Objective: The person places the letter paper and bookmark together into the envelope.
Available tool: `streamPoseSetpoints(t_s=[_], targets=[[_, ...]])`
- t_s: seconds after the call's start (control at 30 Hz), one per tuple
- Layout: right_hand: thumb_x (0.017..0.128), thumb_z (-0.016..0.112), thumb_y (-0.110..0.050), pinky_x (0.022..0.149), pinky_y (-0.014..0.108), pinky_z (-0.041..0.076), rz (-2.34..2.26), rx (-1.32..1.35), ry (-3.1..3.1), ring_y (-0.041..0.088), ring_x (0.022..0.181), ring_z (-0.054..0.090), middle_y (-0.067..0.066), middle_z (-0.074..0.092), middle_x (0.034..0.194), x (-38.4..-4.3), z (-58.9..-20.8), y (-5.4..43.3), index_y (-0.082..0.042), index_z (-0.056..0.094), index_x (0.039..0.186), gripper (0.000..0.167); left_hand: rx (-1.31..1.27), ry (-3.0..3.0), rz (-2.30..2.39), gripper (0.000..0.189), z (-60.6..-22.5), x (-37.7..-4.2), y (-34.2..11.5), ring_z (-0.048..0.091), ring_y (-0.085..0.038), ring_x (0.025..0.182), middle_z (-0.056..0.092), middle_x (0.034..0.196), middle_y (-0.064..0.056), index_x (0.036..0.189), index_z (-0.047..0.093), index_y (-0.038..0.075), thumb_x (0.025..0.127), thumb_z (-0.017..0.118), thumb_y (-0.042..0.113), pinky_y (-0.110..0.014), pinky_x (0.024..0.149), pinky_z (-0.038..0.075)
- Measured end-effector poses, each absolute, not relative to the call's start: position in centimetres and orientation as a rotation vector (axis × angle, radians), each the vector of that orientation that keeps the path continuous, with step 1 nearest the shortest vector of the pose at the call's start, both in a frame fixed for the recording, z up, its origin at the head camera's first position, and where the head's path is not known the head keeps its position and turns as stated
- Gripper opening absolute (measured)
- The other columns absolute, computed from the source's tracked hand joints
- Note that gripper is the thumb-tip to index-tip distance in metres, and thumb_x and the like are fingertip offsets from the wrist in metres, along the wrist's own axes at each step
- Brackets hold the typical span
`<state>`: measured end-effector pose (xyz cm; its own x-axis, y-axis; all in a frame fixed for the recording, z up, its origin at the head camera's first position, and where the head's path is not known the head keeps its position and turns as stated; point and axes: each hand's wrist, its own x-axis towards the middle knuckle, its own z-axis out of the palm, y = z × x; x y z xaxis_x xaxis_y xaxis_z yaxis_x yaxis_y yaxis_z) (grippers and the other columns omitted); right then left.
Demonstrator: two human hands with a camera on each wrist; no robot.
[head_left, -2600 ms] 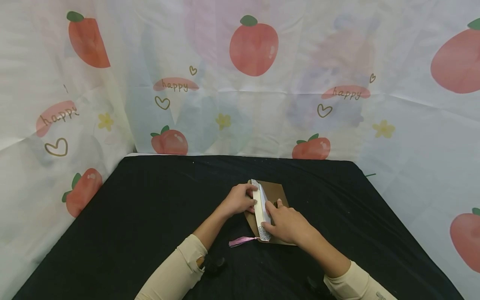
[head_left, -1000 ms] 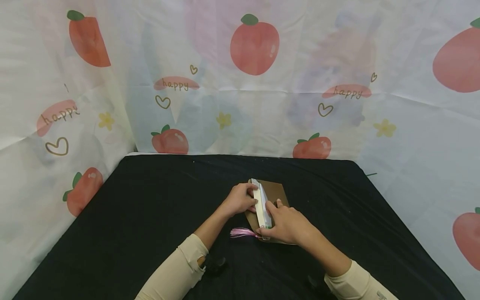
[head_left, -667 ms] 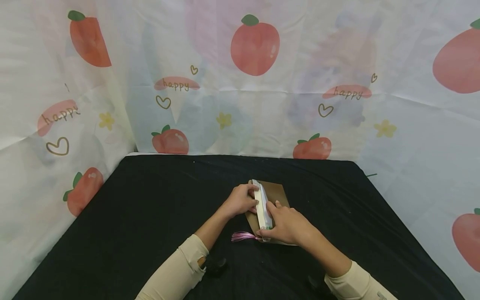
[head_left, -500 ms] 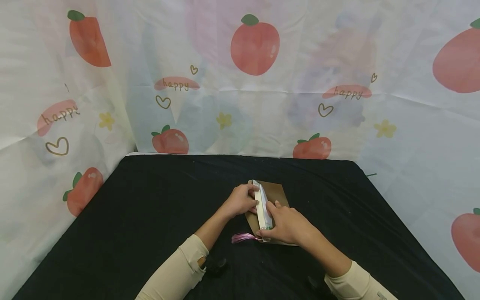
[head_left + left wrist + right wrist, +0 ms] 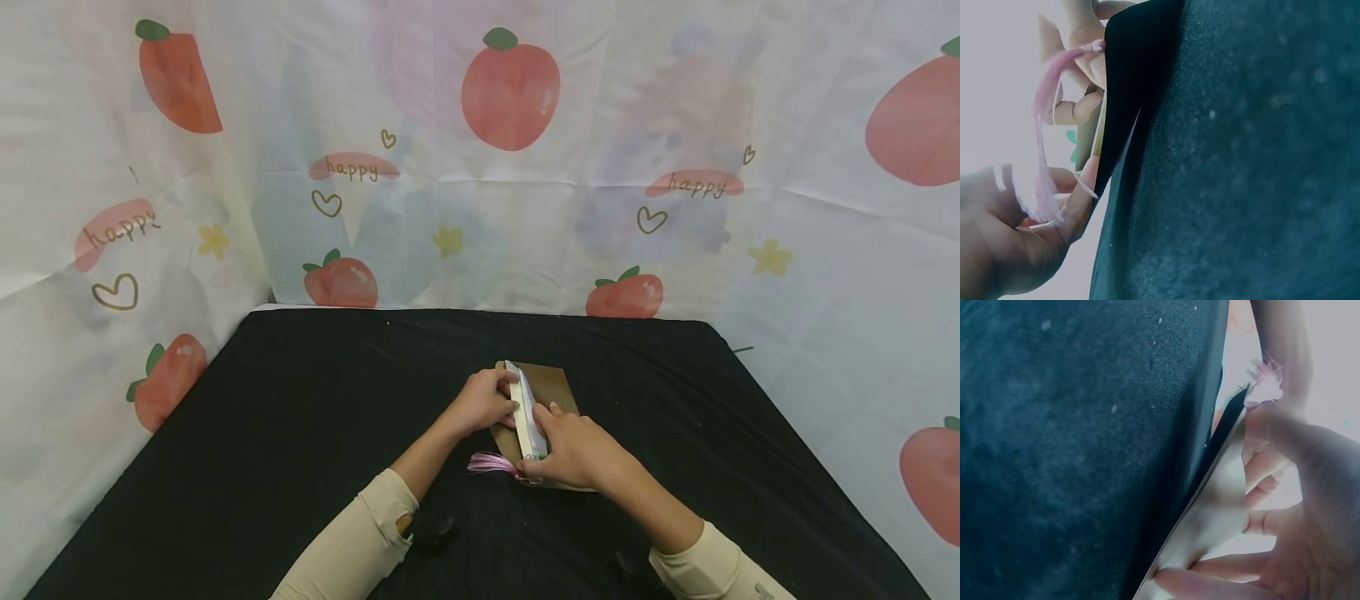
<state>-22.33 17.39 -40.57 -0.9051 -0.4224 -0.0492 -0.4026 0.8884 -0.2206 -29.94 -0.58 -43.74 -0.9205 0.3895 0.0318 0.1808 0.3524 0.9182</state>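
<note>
A brown-covered notebook (image 5: 546,382) lies on the black cloth, its block of cream pages (image 5: 525,417) raised in my hands. My left hand (image 5: 480,402) grips the left side of the pages, fingers and thumb bent over the edge. At the near end, my right hand (image 5: 573,446) pinches a thin bookmark with a green print at the root of its pink tassel (image 5: 491,462). Its other fingers spread over the cover (image 5: 1210,512) in the right wrist view. The tassel (image 5: 1041,125) hangs past both hands in the left wrist view. Much of the bookmark is hidden.
Black cloth (image 5: 337,400) covers the table. White curtains (image 5: 510,225) with fruit prints stand behind and at both sides. Two dark objects (image 5: 431,533) lie under the forearms, partly hidden by beige sleeves.
The right thumb has slid toward the near end and the tassel root since 2.6 seconds ago. The tassel has swayed and shifted slightly right; the left hand has hardly moved.
</note>
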Motion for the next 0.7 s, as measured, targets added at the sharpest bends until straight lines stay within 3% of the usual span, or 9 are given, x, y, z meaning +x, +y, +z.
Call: streamPoseSetpoints(t_s=[0.23,0.4,0.7], targets=[[0.08,0.083,-0.043,0.094,0.062,0.05,-0.315,-0.693,2.96,0.039,0.105,0.067,0.03,0.057,0.136,-22.24,-40.31,17.37,-0.005,0.054,0.132,0.071,0.517,2.407,1.613,0.043,-43.62,-29.7,-0.44,0.072,-0.022,0.063,0.063,0.098,-0.014,0.134,0.059,-0.01,0.092,0.068,-0.012,-0.029,0.056,0.061],[0.081,0.083,-0.043,0.097,0.063,0.049,-0.325,-0.684,2.949,0.044,0.114,0.064,0.034,0.054,0.14,-22.01,-40.11,17.49,-0.003,0.053,0.137,0.075,0.514,2.428,1.594,0.044,-43.64,-29.74,-0.39,0.073,-0.022,0.063,0.064,0.102,-0.019,0.135,0.06,-0.009,0.092,0.069,-0.012,-0.029,0.056,0.061],[0.083,0.082,-0.043,0.093,0.061,0.052,-0.327,-0.69,2.95,0.047,0.115,0.064,0.035,0.053,0.141,-22.04,-40.3,17.4,-0.004,0.053,0.137,0.072,0.532,2.476,1.579,0.043,-44.11,-30.0,-0.35,0.072,-0.02,0.061,0.063,0.106,-0.019,0.133,0.06,-0.009,0.091,0.069,-0.012,-0.028,0.055,0.06]])
